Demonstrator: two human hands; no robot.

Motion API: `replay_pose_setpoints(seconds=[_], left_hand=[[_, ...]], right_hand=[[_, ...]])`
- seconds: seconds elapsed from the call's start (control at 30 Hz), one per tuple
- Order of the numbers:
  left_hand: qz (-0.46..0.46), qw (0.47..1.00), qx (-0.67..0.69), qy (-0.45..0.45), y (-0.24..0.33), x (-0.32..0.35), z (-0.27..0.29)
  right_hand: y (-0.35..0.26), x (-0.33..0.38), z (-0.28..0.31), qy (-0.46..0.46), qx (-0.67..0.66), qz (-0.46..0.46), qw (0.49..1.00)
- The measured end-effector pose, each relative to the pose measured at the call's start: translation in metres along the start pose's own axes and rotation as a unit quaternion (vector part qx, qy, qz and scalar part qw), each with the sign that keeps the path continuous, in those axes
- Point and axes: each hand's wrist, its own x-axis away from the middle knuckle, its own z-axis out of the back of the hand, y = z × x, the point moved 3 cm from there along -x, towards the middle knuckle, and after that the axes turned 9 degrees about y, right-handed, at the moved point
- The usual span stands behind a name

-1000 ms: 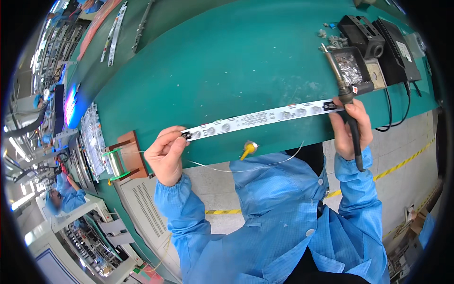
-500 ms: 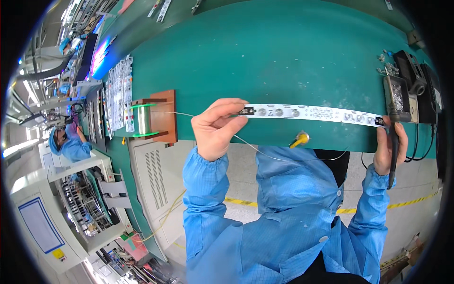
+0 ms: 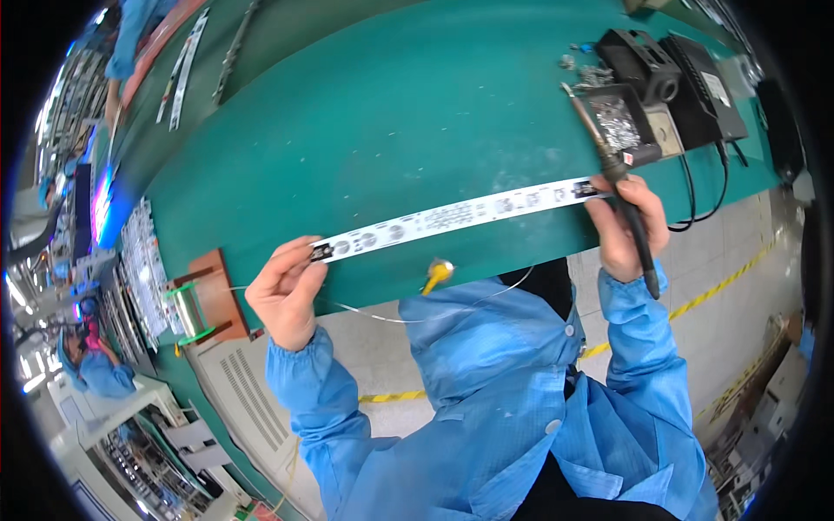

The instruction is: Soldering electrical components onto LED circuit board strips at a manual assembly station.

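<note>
1. White strip (image 3: 469, 214): held level over the green desk (image 3: 391, 130), near its front edge.
2. Left hand (image 3: 288, 293): narrow grip, finger and thumb pinching the strip's left end.
3. Right hand (image 3: 627, 233): grip closed around the strip's right end and a soldering iron (image 3: 612, 167).
4. Dark tray (image 3: 645, 123): holds silvery scraps (image 3: 617, 124), beyond the right hand.
5. Green-rimmed spool (image 3: 199, 336): wound with thin wire (image 3: 184, 311), in a brown holder (image 3: 221, 300) left of the left hand.
</note>
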Motion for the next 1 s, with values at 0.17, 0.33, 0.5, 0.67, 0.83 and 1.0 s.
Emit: replay_pose_setpoints(seconds=[0.17,0.33,0.5,0.67,0.83,1.0], left_hand=[[-0.004,0.999,0.027,-0.026,-0.013,-0.008,-0.011],[-0.010,1.000,0.005,-0.025,0.000,-0.010,-0.008],[-0.004,1.000,0.002,-0.023,-0.005,-0.013,-0.011],[-0.016,0.999,-0.026,-0.033,0.015,-0.010,-0.009],[0.057,0.997,-0.043,-0.036,0.023,-0.020,-0.013],[0.093,0.994,-0.014,0.055,0.032,-0.099,0.002]], right_hand=[[0.002,-0.004,0.008,-0.034,0.005,0.009,0.999],[-0.003,-0.011,0.006,-0.033,0.014,0.036,0.999],[0.000,-0.012,0.006,-0.031,0.026,0.046,0.998],[-0.002,-0.010,0.004,-0.008,-0.024,0.007,1.000],[0.010,0.002,0.015,0.037,-0.032,-0.033,0.998],[0.004,-0.003,0.013,0.068,-0.065,-0.055,0.994]])
